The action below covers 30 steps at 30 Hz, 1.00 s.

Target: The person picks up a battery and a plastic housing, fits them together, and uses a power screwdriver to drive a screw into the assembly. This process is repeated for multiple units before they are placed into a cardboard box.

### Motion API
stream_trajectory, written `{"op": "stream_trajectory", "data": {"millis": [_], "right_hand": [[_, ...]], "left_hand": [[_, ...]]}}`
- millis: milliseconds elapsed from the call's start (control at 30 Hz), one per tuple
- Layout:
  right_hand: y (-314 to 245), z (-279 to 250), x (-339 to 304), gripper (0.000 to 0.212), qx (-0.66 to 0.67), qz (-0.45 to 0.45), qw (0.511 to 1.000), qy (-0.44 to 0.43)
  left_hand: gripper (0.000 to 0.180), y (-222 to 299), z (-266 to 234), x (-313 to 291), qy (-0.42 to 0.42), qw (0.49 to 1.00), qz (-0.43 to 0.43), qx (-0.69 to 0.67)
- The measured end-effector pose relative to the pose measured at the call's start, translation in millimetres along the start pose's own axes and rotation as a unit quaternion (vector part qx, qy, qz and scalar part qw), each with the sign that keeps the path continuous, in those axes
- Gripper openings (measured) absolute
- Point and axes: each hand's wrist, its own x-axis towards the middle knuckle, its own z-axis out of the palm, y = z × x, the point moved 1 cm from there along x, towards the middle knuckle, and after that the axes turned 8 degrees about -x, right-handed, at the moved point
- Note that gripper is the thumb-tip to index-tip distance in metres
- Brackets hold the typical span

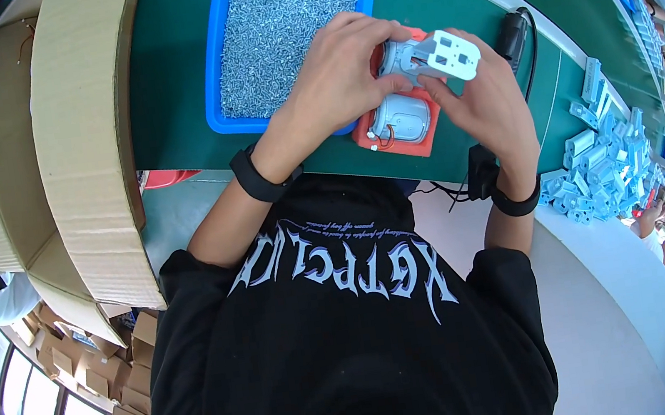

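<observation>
Both my hands are closed on a pale blue plastic housing (401,61) over a red fixture block (417,148). My left hand (346,67) grips the housing's rounded left side with thumb and fingers. At its right end, a flat pale bracket part (455,55) with square cutouts sticks up, and my right hand (493,102) holds the piece there, thumb in front. Its far fingers are hidden behind the part. Nearer to me, a rounded pale blue shell (408,118) with thin wires and a small connector sits in the red block.
A blue tray (213,97) full of small metal screws stands left of my hands on the green table (172,136). A black corded tool (512,37) lies at the right. Pale blue parts (600,164) are heaped farther right. A large cardboard box (88,139) borders the left.
</observation>
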Motion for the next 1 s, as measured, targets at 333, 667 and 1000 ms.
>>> {"op": "stream_trajectory", "data": {"millis": [333,667,1000], "right_hand": [[-15.5,2.5,3.8,0.030,-0.049,0.027,0.998,0.005],[15.0,22.3,2.3,0.035,0.053,0.012,0.997,0.062],[157.1,-67.5,-20.9,0.041,-0.052,0.179,0.968,0.166]], "left_hand": [[0.047,-11.1,4.6,-0.2,0.044,0.998,0.030,-0.016],[0.046,-0.7,0.8,2.6,0.018,1.000,0.009,-0.009],[0.034,1.7,-9.5,-7.3,0.033,0.998,0.046,0.025]]}}
